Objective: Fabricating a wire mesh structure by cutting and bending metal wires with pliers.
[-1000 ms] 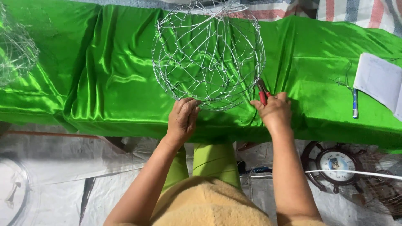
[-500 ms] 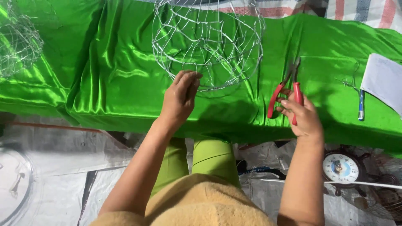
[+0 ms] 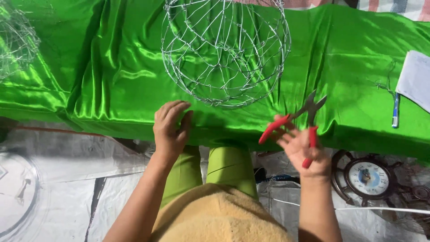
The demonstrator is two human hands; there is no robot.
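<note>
Red-handled pliers (image 3: 295, 127) sat in my right hand (image 3: 304, 150), fingers loosely curled around one handle, the tool's handles spread and its tips pointing up over the table edge. My left hand (image 3: 170, 130) lay flat, fingers together, on the green satin cloth (image 3: 112, 80), just below the wire mesh sphere (image 3: 226, 49), not touching it.
</note>
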